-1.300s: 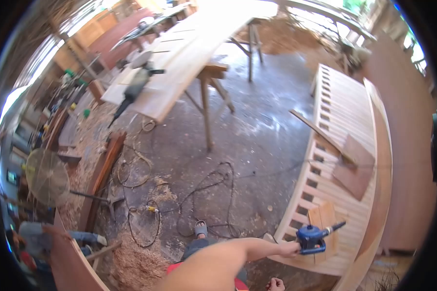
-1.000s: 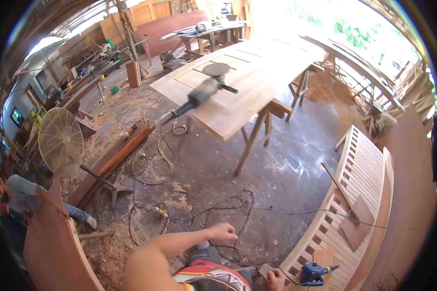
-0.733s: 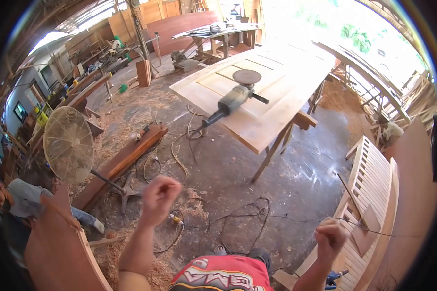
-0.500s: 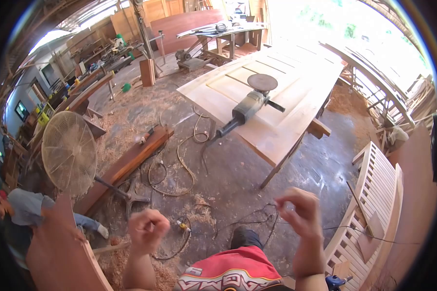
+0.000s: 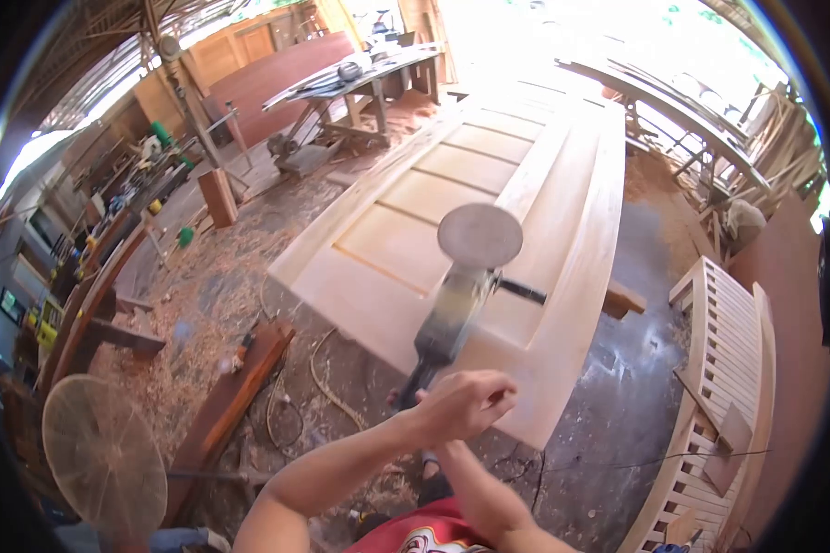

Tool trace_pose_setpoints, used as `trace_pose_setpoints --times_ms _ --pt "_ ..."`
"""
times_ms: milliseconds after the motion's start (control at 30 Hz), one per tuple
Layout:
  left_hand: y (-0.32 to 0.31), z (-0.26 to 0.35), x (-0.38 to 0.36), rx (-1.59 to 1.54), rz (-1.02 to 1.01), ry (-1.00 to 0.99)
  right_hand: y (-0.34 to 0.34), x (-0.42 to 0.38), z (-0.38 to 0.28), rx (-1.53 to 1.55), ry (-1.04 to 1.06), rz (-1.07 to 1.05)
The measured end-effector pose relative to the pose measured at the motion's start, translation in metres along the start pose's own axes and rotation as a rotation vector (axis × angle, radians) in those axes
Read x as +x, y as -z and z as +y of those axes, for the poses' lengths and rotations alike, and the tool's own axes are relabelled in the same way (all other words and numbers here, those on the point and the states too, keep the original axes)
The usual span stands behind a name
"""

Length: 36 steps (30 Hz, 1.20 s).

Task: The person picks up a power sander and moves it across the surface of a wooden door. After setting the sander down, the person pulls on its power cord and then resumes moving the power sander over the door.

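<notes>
An angle grinder [image 5: 449, 315] with a large round disc and a black side handle rests on a pale wooden panelled door [image 5: 360, 263]. Its rear grip points back toward me. My forearms cross just in front of the door's near end. My left hand [image 5: 470, 404] is over the door's edge, to the right of the rear grip, with its fingers curled in and nothing visible in them. Behind my left wrist, my right hand [image 5: 421, 395] is mostly hidden; only a bit shows, right by the grinder's rear grip.
A round fan [image 5: 106, 452] stands at lower left, beside a dark timber beam [image 5: 226, 405] on the shavings-strewn floor. A slatted wooden frame [image 5: 710, 369] leans at right. A workbench [image 5: 369, 83] stands at the back. A cord [image 5: 332, 382] lies near the door.
I have come closer to the door and grinder. My hands, apart and raised before, have come together with the forearms crossed. The person at lower left is mostly out of view.
</notes>
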<state>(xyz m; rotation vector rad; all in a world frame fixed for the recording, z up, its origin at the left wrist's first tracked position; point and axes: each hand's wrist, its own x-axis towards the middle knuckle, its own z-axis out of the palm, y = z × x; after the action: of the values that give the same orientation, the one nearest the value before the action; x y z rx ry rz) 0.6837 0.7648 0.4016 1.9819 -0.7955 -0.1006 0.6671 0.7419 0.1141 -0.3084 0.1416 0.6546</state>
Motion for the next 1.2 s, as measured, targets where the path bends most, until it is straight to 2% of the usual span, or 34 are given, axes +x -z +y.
trace_pose_setpoints --times_ms 33,100,200,300,400,500,533,567,633,667,700,733,767,867,933,1000,1067,1100,1200 --pt "-0.001 -0.020 0.035 0.042 -0.049 0.028 -0.027 0.002 0.004 -0.049 0.043 0.097" --pt "-0.010 -0.059 0.103 0.084 -0.070 -0.047 -0.063 0.015 0.005 -0.098 0.115 0.273" --pt "-0.043 -0.125 0.189 0.269 0.098 -0.287 -0.079 0.011 0.003 -0.222 0.216 0.411" --pt "-0.057 -0.182 0.245 0.799 0.229 -0.388 -0.073 0.007 0.000 -0.355 0.188 0.454" --pt "-0.024 -0.167 0.286 0.483 -0.505 0.354 -0.083 0.002 -0.003 -0.449 0.223 0.598" --pt "-0.022 -0.176 0.283 0.525 -0.750 0.119 -0.100 0.003 -0.002 -0.515 0.208 0.693" --pt "-0.024 -0.187 0.284 0.507 -0.602 0.152 -0.109 0.002 -0.005 -0.561 0.210 0.723" --pt "-0.024 -0.199 0.280 0.484 -0.455 0.194 -0.116 0.003 -0.005 -0.675 0.200 0.775" --pt "0.025 -0.203 0.267 0.320 -0.096 0.091 -0.124 0.003 0.001 -0.738 0.342 0.816" --pt "0.079 -0.190 0.240 0.045 -0.018 -0.039 -0.111 -0.001 0.005 -0.675 0.321 0.803" --pt "0.120 -0.175 0.211 -0.074 0.106 -0.029 -0.130 -0.015 -0.001 -0.456 0.331 0.692" --pt "0.160 -0.153 0.170 -0.236 0.125 0.149 -0.132 -0.027 0.004 -0.456 0.328 0.678" --pt "0.181 -0.172 0.150 -0.369 0.083 0.110 -0.148 -0.039 0.003 -0.560 0.345 0.644" --pt "0.231 -0.211 0.055 -0.770 0.040 0.056 -0.170 -0.069 0.046 -1.123 0.412 0.895" --pt "0.274 -0.228 -0.007 -0.833 -0.104 0.176 -0.209 -0.080 0.072 -1.299 0.385 1.045" --pt "0.310 -0.250 -0.053 -0.570 -0.315 0.211 -0.228 -0.085 0.099 -1.418 0.319 1.147" --pt "0.313 -0.263 -0.082 -0.562 -0.542 0.673 -0.237 -0.091 0.120 -1.507 0.207 1.191" --pt "0.311 -0.274 -0.085 -0.408 -0.688 0.680 -0.239 -0.090 0.127 -1.527 0.164 1.191" --pt "0.292 -0.278 -0.060 -0.036 -0.877 0.691 -0.242 -0.085 0.130 -1.354 0.169 1.065"
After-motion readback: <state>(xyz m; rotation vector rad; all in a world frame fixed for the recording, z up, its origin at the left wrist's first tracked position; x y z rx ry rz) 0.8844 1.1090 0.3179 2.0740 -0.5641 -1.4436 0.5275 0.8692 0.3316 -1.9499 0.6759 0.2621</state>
